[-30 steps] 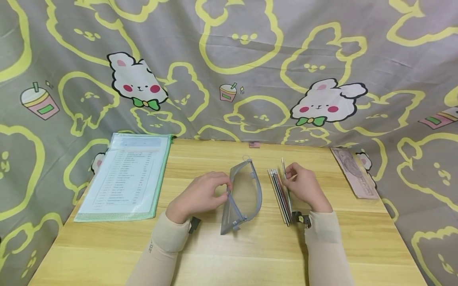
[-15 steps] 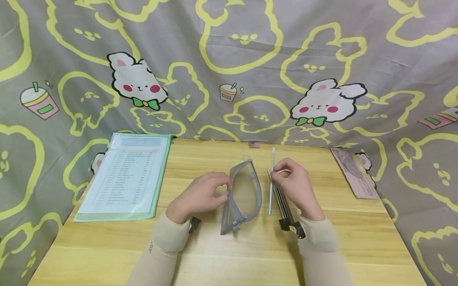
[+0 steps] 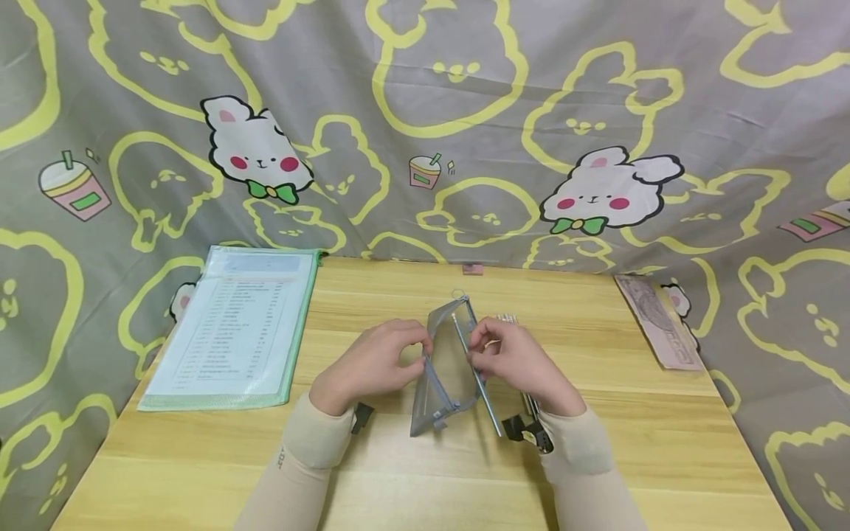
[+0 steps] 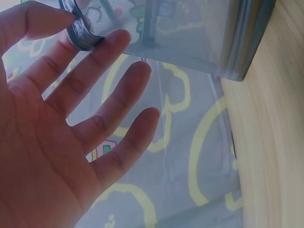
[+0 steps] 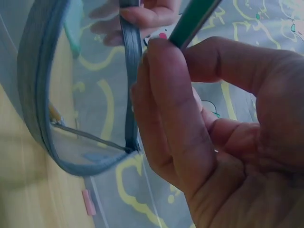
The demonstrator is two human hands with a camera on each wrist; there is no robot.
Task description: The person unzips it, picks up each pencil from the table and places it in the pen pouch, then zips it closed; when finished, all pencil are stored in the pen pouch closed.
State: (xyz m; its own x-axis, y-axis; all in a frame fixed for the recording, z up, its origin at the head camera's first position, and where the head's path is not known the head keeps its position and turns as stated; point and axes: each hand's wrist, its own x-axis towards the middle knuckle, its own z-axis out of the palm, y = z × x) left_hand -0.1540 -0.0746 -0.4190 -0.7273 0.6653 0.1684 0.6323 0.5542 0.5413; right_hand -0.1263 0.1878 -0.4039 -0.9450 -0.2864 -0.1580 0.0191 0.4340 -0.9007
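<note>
A grey-blue see-through zip pouch (image 3: 441, 361) stands on the table with its mouth spread wide. My left hand (image 3: 375, 361) pinches the near rim of its opening between thumb and index finger; the other fingers are spread in the left wrist view. My right hand (image 3: 521, 361) pinches a slim, shiny pencil (image 3: 490, 409), which slants across the pouch's right rim. In the right wrist view the pencil (image 5: 195, 21) looks green, and much of it is hidden by the fingers. Beneath my right hand lies a bundle of pencils (image 3: 508, 318), mostly covered by hand and wrist.
At the left lies a green-edged zip folder (image 3: 229, 332) with a printed sheet. A banknote-like slip (image 3: 657, 321) is at the right edge of the table (image 3: 412, 479). A small pink piece (image 3: 472, 270) sits at the back, against a patterned curtain (image 3: 345, 74).
My right hand has lifted one pencil off the bundle and carried it left to the pouch mouth, turning its slant. My left hand has stayed on the pouch rim.
</note>
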